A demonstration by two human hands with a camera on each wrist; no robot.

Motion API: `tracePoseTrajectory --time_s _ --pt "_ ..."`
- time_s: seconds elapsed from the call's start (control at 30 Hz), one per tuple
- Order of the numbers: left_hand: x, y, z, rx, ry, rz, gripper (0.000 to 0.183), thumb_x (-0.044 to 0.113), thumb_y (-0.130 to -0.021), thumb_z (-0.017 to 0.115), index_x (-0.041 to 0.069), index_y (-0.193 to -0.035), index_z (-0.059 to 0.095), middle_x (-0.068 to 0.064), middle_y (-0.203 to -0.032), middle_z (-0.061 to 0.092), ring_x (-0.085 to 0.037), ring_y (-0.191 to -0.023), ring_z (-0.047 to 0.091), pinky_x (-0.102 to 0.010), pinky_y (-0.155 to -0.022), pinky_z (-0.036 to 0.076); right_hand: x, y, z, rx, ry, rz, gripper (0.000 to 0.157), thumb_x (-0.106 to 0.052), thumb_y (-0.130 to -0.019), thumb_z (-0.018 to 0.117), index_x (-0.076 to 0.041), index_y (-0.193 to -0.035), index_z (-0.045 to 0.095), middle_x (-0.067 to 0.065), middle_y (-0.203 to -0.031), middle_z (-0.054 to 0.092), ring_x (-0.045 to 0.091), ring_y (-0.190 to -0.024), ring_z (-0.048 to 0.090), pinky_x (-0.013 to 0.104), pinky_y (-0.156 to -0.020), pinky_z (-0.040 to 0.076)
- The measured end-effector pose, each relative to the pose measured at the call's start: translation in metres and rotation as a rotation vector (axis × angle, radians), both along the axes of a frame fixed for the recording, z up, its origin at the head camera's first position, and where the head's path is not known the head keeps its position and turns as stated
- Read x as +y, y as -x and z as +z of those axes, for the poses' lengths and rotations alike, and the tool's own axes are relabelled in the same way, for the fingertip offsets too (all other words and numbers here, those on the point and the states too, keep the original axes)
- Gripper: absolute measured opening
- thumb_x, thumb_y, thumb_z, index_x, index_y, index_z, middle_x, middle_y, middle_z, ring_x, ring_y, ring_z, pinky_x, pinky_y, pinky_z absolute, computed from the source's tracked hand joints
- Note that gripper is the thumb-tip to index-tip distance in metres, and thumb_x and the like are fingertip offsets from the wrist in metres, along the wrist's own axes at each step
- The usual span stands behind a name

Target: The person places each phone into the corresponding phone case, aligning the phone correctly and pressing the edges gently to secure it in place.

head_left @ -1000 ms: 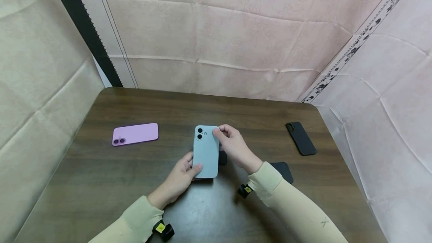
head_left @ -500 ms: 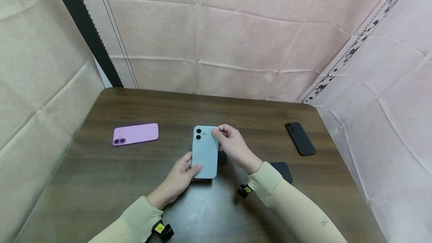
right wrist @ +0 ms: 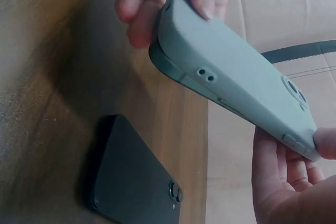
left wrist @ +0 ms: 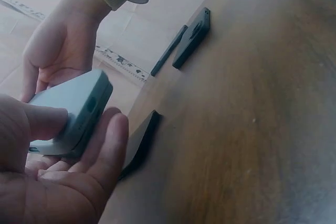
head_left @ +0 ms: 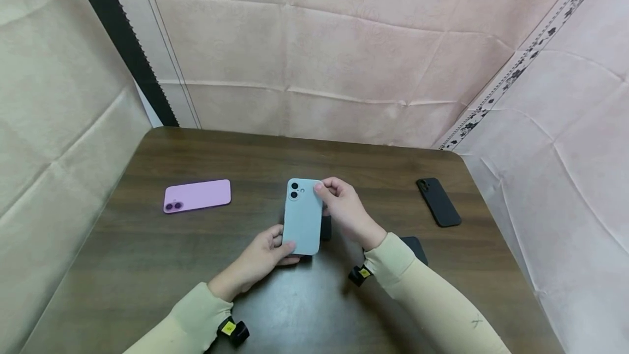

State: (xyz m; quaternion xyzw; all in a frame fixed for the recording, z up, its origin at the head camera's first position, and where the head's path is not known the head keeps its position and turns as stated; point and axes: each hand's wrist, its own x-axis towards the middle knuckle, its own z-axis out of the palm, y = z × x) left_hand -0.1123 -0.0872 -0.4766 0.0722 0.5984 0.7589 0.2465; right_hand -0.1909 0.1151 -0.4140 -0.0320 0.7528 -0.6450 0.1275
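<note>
Both hands hold a phone in a light blue case [head_left: 301,223], camera side up, above the middle of the table. My left hand [head_left: 260,258] grips its near left corner, thumb on the back and fingers beneath. At the far right corner my right hand [head_left: 346,209] pinches the case between thumb and fingers. In the right wrist view the phone's dark edge [right wrist: 170,69] shows below the case's rim at the near end, so case and phone are not flush there. A black phone [right wrist: 136,171] lies on the table below, partly hidden in the head view.
On the brown wooden table [head_left: 196,255], a purple phone [head_left: 197,196] lies at the left. A black phone [head_left: 439,202] lies at the far right. Another dark, flat thing [head_left: 414,247] is partly hidden by the right sleeve. Cloth curtains [head_left: 314,59] surround the table.
Over the last half second the cased phone has moved slightly away and to the right with both hands. A left finger now shows below its near end.
</note>
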Motion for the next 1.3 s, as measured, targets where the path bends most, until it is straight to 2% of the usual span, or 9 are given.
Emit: tracePoseTrajectory --time_s 0.17,0.3,0.63,0.87,1.3 --pt "0.0001 -0.0016 -0.0007 0.002 -0.016 0.009 0.042 0.008 -0.1 0.053 -0.006 -0.137 0.038 -0.027 -0.131 0.053 -0.032 -0.113 0.059 -0.044 -0.09 0.05 0.0002 0.001 0.0005 -0.003 -0.019 -0.019 0.026 -0.031 -0.099 0.057 -0.006 -0.104 0.062 0.01 -0.097 0.069 0.022 -0.084 0.063 0.042 -0.07 0.053" --pt "0.0001 -0.0024 -0.0016 0.021 -0.015 0.021 0.04 0.006 -0.1 0.053 -0.006 -0.136 0.039 -0.027 -0.13 0.053 -0.032 -0.113 0.059 -0.044 -0.09 0.05 -0.0009 0.0005 0.0025 -0.022 -0.023 -0.028 0.027 -0.031 -0.099 0.057 -0.006 -0.105 0.062 0.01 -0.099 0.069 0.023 -0.086 0.063 0.037 -0.068 0.053" --pt "0.0017 -0.0028 -0.0032 0.061 -0.027 0.083 0.039 0.001 -0.098 0.053 -0.006 -0.135 0.042 -0.028 -0.129 0.054 -0.032 -0.111 0.06 -0.044 -0.088 0.052 -0.0019 -0.0001 0.0048 -0.04 0.01 -0.021 0.029 -0.031 -0.098 0.058 -0.003 -0.107 0.061 0.011 -0.103 0.069 0.023 -0.089 0.064 0.04 -0.073 0.055" --pt "0.0019 -0.0031 -0.0044 0.064 -0.033 0.118 0.041 -0.001 -0.097 0.054 -0.003 -0.137 0.043 -0.026 -0.129 0.055 -0.032 -0.11 0.061 -0.045 -0.086 0.052 -0.0017 -0.0007 0.0055 -0.019 0.002 -0.005 0.028 -0.032 -0.099 0.057 -0.005 -0.108 0.061 0.009 -0.103 0.069 0.023 -0.089 0.064 0.04 -0.073 0.055" --pt "0.002 -0.0069 -0.008 0.106 -0.07 0.094 0.044 0.004 -0.096 0.058 -0.004 -0.137 0.042 -0.025 -0.128 0.056 -0.032 -0.11 0.061 -0.043 -0.086 0.053 -0.0006 -0.0012 0.0035 -0.017 -0.021 -0.006 0.025 -0.03 -0.099 0.057 -0.006 -0.104 0.062 0.01 -0.099 0.069 0.024 -0.087 0.064 0.037 -0.068 0.055"
